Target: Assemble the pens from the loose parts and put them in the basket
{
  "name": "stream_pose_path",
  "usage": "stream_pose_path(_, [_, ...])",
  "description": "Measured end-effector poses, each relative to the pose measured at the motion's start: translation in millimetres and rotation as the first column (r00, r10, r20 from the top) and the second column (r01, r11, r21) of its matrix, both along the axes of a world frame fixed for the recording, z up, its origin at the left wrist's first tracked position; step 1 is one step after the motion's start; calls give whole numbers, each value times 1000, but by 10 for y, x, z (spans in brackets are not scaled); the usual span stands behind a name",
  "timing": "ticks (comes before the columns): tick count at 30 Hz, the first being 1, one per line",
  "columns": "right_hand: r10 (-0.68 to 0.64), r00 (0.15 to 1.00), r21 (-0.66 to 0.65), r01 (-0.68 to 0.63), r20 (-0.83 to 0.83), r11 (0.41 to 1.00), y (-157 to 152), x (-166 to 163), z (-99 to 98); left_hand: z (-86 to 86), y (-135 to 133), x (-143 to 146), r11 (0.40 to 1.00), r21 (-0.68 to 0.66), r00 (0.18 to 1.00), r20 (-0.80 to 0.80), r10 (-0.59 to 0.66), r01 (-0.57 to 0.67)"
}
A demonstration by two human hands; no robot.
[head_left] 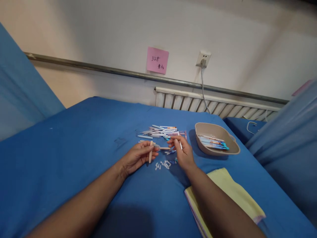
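Observation:
My left hand [136,156] is closed around a beige pen barrel [150,153], which stands nearly upright between thumb and fingers. A short gap to the right, my right hand [185,155] pinches a slim white pen piece [180,142], tilted, its exact kind unclear. Just beyond both hands lies a loose pile of pen parts [160,132] in white, grey and light blue. Another beige barrel [164,148] shows between the hands, partly hidden by fingers. Below them, small white plastic pieces [165,164] are scattered on the blue cover [81,158], with some blue pieces close by.
A beige basket [198,129] holding several pens [214,143] stands to the right. My right forearm passes over a folded yellow cloth [231,186]. Behind the covered surface are a radiator [183,101], a metal rail [111,70] and a plugged-in cable [203,86]. Blue curtains hang at both sides.

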State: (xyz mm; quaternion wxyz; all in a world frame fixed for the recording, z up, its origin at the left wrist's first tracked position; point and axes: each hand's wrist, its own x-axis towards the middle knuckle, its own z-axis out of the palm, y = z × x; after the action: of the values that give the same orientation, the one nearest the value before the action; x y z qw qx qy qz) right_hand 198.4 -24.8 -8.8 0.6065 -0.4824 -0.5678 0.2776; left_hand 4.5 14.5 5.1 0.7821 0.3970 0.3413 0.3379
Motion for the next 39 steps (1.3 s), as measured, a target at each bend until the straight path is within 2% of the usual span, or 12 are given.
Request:
stream_pose_path(3, [-54, 985, -27, 59, 162, 998, 22, 166, -10, 1, 57, -45, 998, 27, 998, -19, 61, -60])
stream_pose_path(5, [-48, 946, -114, 89, 321, 989, 46, 308, -15, 3, 85, -62, 995, 66, 995, -59, 85, -81])
stream_pose_path(7, [-57, 860, -182, 171, 508, 968, 64, 432, -6, 5, 101, -65, 987, 127, 986, -115, 117, -103])
stream_pose_path(10, [-64, 678, -191, 295, 732, 936, 72, 530, 32, 0, 117, -53, 954, 267, 953, -226, 202, -139])
stream_pose_path(12, [-41, 590, -204, 342, 806, 917, 69, 541, 55, -13, 130, -44, 914, 381, 911, -312, 268, -138])
stream_pose_path(15, [24, 521, -252, 372, 853, 893, 68, 528, 56, -41, 150, -41, 838, 543, 835, -436, 334, -52])
stream_pose_path(18, [71, 508, -286, 359, 859, 888, 81, 529, 20, -56, 154, -48, 751, 655, 752, -536, 384, 83])
stream_pose_path(21, [79, 549, -298, 323, 832, 898, 98, 533, -16, -47, 128, -46, 700, 687, 686, -606, 403, 196])
stream_pose_path(25, [107, 635, -325, 237, 765, 916, 100, 511, -35, -44, 73, -30, 644, 697, 660, -648, 380, 314])
stream_pose_path(28, [108, 663, -335, 226, 741, 915, 90, 494, -33, -74, 48, -27, 595, 706, 648, -666, 371, 385])
stream_pose_path(34, [20, 596, -252, 309, 803, 917, 80, 513, 18, -99, 29, -24, 541, 687, 632, -703, 327, 484])
stream_pose_path(39, [11, 567, -248, 342, 823, 906, 76, 510, 68, -74, 4, -12, 512, 649, 588, -749, 304, 562])
